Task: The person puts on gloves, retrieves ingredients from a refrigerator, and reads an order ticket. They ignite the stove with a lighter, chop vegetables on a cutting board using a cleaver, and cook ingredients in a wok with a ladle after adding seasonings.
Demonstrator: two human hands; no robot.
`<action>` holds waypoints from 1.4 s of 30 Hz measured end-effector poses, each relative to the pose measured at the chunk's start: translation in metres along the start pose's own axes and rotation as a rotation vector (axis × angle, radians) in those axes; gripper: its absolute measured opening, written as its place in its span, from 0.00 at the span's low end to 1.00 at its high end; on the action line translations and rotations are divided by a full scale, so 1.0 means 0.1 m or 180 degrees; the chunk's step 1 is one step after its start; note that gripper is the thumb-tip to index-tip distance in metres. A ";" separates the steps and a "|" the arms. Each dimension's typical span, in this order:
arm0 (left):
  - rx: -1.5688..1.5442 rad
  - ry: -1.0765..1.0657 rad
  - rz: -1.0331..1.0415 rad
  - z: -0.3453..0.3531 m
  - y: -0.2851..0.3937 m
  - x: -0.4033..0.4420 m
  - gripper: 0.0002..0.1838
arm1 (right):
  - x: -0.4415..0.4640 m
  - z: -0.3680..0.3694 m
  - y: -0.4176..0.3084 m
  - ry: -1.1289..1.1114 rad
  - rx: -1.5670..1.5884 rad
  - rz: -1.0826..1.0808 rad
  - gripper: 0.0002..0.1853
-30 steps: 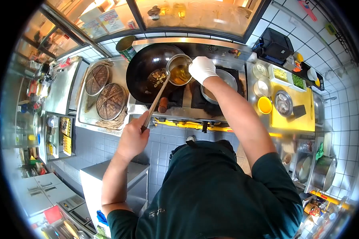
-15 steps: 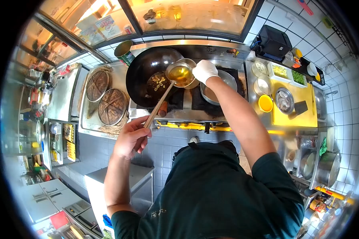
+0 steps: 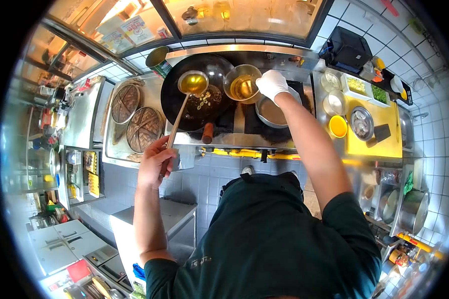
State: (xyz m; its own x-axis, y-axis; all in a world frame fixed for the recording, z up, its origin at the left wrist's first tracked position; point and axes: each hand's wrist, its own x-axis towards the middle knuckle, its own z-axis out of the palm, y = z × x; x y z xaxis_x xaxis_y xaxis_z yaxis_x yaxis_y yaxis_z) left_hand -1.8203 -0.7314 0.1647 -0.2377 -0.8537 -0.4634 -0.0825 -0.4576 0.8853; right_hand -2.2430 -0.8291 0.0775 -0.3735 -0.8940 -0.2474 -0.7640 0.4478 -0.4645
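Observation:
My left hand (image 3: 156, 162) is closed round the handle of a ladle (image 3: 184, 109). Yellow oil (image 3: 194, 83) fills the ladle's bowl, which hangs over the black wok (image 3: 171, 74). Sliced pale pieces, perhaps garlic (image 3: 203, 101), lie with darker bits in the wok. In its white glove, my right hand (image 3: 273, 85) grips the rim of a metal bowl (image 3: 243, 71) with more oil in it. That bowl is beside the wok's right edge, above the stove. Under my right wrist sits a metal pan (image 3: 272, 117), partly covered by my arm.
Two woven round lids (image 3: 143, 129) lie left of the wok, near an open tin (image 3: 157, 57). The wok's wooden handle (image 3: 207, 133) points toward me. To the right are a yellow cup (image 3: 337, 126), a yellow cutting board (image 3: 385, 145) and containers of chopped food (image 3: 356, 85).
The ladle of oil has moved left from above the metal bowl to over the wok. The bowl in my right hand has shifted slightly right.

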 end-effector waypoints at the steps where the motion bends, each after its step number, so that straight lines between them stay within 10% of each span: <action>1: 0.0175 0.0046 -0.0047 -0.02 -0.06 0.05 0.29 | 0.02 -0.01 0.04 -0.0003 -0.0006 -0.0016 0.20; 8: 0.1214 0.0304 -0.0222 -0.04 -0.44 0.41 0.28 | -0.04 -0.18 0.17 0.0075 -0.0057 -0.0073 0.20; 14: 0.3111 0.0772 0.1195 -0.21 -0.96 0.72 0.26 | -0.17 -0.28 0.22 0.0154 -0.0252 -0.0148 0.21; 19: -0.0172 0.0500 0.0004 -0.13 -0.48 0.45 0.27 | -0.17 -0.22 0.22 0.0116 -0.0015 0.0034 0.21; 30: -0.0517 -0.0027 0.0315 0.13 0.11 -0.36 0.27 | -0.06 0.14 -0.13 0.0101 0.0208 0.0022 0.18; 35: 0.1517 -0.0033 0.0680 0.31 0.01 -0.51 0.30 | -0.06 0.18 -0.32 -0.0147 0.0321 0.0045 0.18; 38: 0.3479 0.0195 0.3119 0.29 -0.15 -0.38 0.32 | -0.11 0.14 -0.35 -0.0126 0.0424 0.0013 0.17; 42: 0.4178 0.0433 0.2714 0.26 -0.21 -0.47 0.32 | -0.17 0.08 -0.30 -0.0044 0.0481 0.0007 0.16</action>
State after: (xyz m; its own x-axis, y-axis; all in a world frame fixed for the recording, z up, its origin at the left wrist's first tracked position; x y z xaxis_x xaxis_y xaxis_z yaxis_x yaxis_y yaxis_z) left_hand -1.8325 -0.6748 0.1691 -0.5719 -0.7859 0.2352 -0.7428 0.6177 0.2581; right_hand -2.2096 -0.8275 0.0891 -0.3671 -0.8932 -0.2599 -0.6748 0.4480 -0.5865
